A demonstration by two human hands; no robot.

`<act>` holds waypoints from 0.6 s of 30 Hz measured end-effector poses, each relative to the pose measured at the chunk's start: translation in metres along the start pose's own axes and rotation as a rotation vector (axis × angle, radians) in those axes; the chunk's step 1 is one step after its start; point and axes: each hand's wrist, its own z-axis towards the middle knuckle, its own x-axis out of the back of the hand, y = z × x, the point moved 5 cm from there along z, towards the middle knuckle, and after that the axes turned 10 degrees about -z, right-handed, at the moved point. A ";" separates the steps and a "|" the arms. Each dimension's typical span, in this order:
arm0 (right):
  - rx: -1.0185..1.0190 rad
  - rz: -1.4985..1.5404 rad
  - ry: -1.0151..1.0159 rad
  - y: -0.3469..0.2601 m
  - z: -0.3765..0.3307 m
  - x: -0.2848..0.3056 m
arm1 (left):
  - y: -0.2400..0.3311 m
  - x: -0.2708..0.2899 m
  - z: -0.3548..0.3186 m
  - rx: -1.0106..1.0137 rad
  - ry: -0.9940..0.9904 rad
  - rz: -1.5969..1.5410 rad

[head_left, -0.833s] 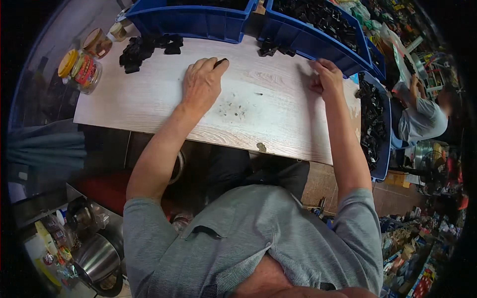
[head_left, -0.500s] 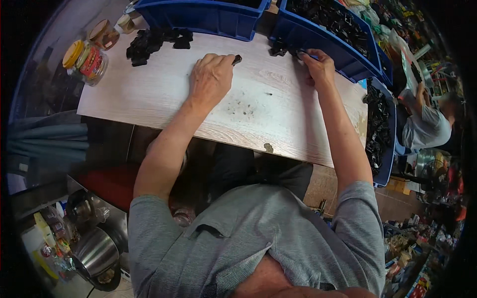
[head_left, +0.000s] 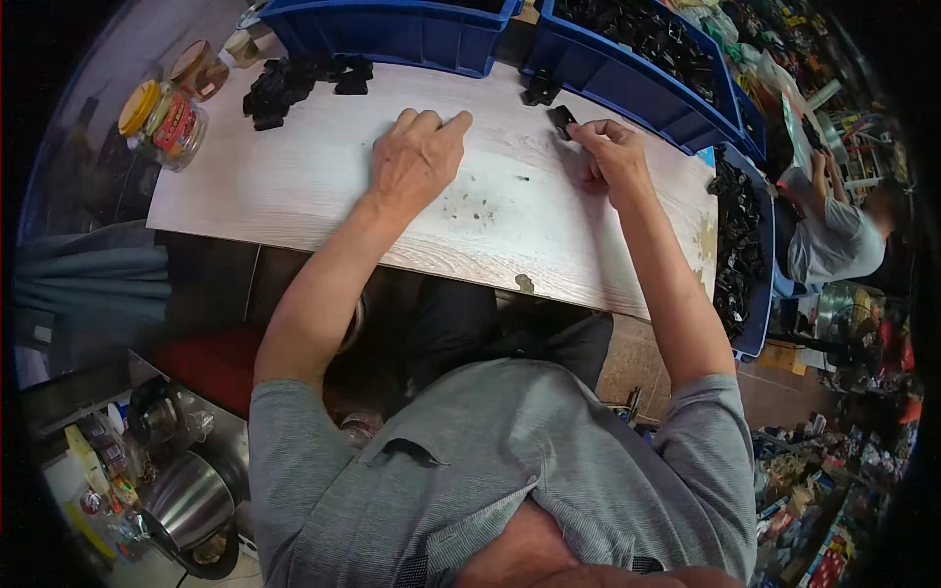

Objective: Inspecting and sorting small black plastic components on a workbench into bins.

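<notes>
My right hand (head_left: 614, 157) pinches a small black plastic part (head_left: 562, 120) between thumb and fingertips, just above the white wood-grain table (head_left: 323, 176). My left hand (head_left: 420, 157) is closed over the middle of the table, its back upward; whatever its curled fingers hold is hidden. Beyond my right hand, a few similar black parts (head_left: 540, 88) lie against a blue bin. To the far left of my left hand a heap of black parts (head_left: 279, 90) rests on the tabletop.
Blue bins (head_left: 392, 37) line the far edge; the right one (head_left: 637, 83) is full of black parts. Another blue bin (head_left: 760, 304) stands off the table's right end. A yellow-lidded jar (head_left: 162, 122) is at the left corner. A person (head_left: 838, 235) sits farther right.
My right hand has drawn back toward me and left from the blue bin, carrying a black part. The black piece that showed at my left fingertips is out of sight.
</notes>
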 end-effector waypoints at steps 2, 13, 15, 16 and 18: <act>-0.008 0.033 0.037 0.004 -0.004 0.003 | 0.007 -0.002 0.000 -0.056 -0.082 0.045; -0.032 -0.190 0.015 0.000 -0.002 -0.006 | 0.027 -0.014 0.015 0.072 -0.394 -0.004; -0.008 -0.244 -0.054 -0.001 -0.008 -0.012 | 0.022 -0.013 0.013 0.076 -0.409 -0.011; -0.028 -0.216 -0.099 0.000 -0.010 -0.013 | 0.020 -0.013 0.013 0.064 -0.427 -0.006; -0.009 -0.164 -0.112 0.000 -0.015 -0.014 | 0.019 -0.011 0.010 0.054 -0.446 0.000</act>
